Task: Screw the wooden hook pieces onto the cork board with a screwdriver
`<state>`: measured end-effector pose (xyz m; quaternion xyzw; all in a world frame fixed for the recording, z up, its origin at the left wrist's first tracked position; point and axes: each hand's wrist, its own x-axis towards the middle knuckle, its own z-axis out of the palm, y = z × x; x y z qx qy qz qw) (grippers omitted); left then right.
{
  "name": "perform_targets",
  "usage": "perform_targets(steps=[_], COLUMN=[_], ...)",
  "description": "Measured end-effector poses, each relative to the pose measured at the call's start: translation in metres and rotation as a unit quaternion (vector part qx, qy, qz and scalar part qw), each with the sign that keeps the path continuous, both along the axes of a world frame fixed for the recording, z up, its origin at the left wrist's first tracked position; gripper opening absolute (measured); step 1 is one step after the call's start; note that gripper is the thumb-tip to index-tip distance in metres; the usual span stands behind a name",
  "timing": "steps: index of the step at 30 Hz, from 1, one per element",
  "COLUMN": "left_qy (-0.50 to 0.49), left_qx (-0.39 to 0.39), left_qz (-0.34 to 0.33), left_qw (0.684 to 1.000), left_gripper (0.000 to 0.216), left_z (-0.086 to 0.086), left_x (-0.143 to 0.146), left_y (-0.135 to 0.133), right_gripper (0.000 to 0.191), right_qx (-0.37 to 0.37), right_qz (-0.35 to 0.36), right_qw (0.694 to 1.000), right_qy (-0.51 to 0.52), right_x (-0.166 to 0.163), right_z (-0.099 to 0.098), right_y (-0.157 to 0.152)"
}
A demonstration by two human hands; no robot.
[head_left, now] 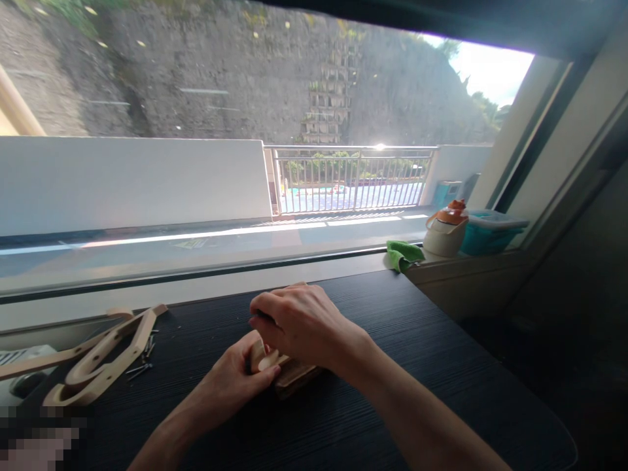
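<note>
My left hand (234, 371) is closed around a small pale wooden piece (269, 360), with the thumb along its near side. Just above and to the right, my right hand (301, 322) is curled with its knuckles up. Something dark shows at its fingertips, but what the fingers hold is hidden. Below the right palm, a wooden block (297, 379) rests on the black table (373, 405). The two hands almost meet over these pieces. Whether the pale piece is joined to the block cannot be made out.
Curved wooden parts (105, 376) lie at the table's left, with several loose screws (142, 362) beside them. On the window ledge are a green cloth (405, 254), a cream bottle (445, 234) and a teal box (493, 232). The window rises behind the table's far edge.
</note>
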<state>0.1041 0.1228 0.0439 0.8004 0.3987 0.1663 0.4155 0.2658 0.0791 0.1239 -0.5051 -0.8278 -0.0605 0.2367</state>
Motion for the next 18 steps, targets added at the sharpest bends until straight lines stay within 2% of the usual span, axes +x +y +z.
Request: perform_targets(steps=[4,8,11,16,18], left_qy=[0.007,0.022,0.018,0.018,0.018], left_qx=[0.022,0.022,0.014,0.004,0.006], left_qz=[-0.013,-0.010,-0.010,0.001,-0.002], left_qw=[1.000,0.999,1.000,1.000,1.000], left_gripper=[0.026,0.027,0.026,0.023,0.022], left_z=[0.001,0.002,0.002,0.002,0.002], left_x=[0.000,0.000,0.000,-0.001,0.000], left_y=[0.001,0.001,0.000,0.000,0.000], right_gripper=[0.029,0.035,0.032,0.022,0.024], right_qx=[-0.018,-0.021,-0.012,-0.009,-0.013], right_qz=[-0.059,-0.084,-0.064,0.023,0.025], right_qw=[0.998,0.996,0.998,1.000,0.999], right_qy=[0.023,0.026,0.025,0.018,0.022], right_x=[0.006,0.010,0.008,0.003,0.003], right_z=[-0.005,-0.008,-0.007,-0.002,-0.002], right_y=[0.009,0.012,0.007,0.001,0.002])
